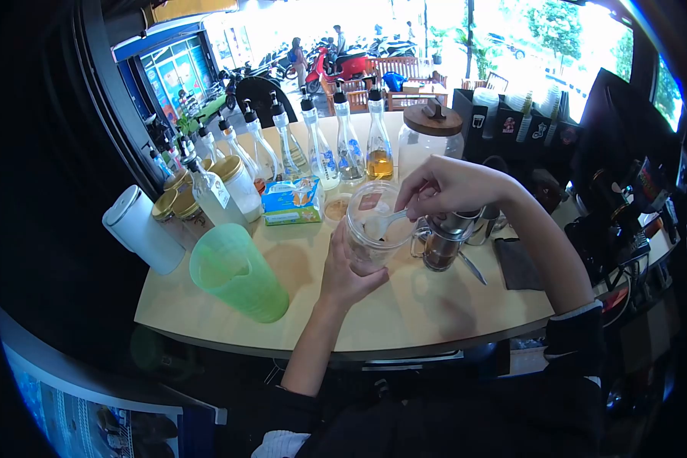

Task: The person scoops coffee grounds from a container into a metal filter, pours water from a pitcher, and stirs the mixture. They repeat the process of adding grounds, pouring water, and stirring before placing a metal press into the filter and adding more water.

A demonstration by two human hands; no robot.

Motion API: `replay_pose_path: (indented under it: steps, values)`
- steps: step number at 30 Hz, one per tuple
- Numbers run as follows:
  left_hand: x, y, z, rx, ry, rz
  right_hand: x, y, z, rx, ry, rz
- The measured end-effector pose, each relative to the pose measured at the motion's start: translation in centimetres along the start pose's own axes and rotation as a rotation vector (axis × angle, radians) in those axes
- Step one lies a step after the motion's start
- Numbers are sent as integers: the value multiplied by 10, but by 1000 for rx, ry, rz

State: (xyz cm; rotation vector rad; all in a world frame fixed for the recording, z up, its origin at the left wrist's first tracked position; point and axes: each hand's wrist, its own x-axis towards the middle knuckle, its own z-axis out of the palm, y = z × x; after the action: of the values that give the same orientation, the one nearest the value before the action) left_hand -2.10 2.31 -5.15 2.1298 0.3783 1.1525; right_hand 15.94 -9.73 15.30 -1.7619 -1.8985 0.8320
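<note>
My left hand is wrapped around a clear jar, holding it tilted over the table with its mouth toward me. In my right hand, a white plastic scoop is pinched by its handle, its bowl inside the jar. Pale contents show around the scoop. Just right of the jar, beneath my right hand, stands a glass vessel with brown contents and a metal upper part. A round lid lies behind the jar, partly hidden by it.
A green translucent pitcher stands front left, near the table edge. Behind are a blue tissue pack, several pump bottles and a large wood-lidded jar. A spoon handle and dark cloth lie right.
</note>
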Motion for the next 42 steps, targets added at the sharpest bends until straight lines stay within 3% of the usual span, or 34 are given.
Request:
replay_pose_path:
  steps: [8, 14, 17, 22, 25, 42]
  values:
    - [3, 4, 2, -58, 28, -24, -18, 13, -11, 182, 162, -102]
    - [3, -4, 3, -62, 77, -65, -34, 31, -21, 88, 303, -173]
    - [4, -8, 3, -2, 90, -49, -51, 41, -29, -18, 354, -103]
    - [6, -3, 6, -209, 125, -182, -82, 58, -28, -166, 571, -60]
    - [3, -12, 9, -274, 125, -238, -95, 70, -22, -104, 649, -3]
    - [0, -28, 13, -151, 153, -235, -101, 109, 17, -282, 808, -64]
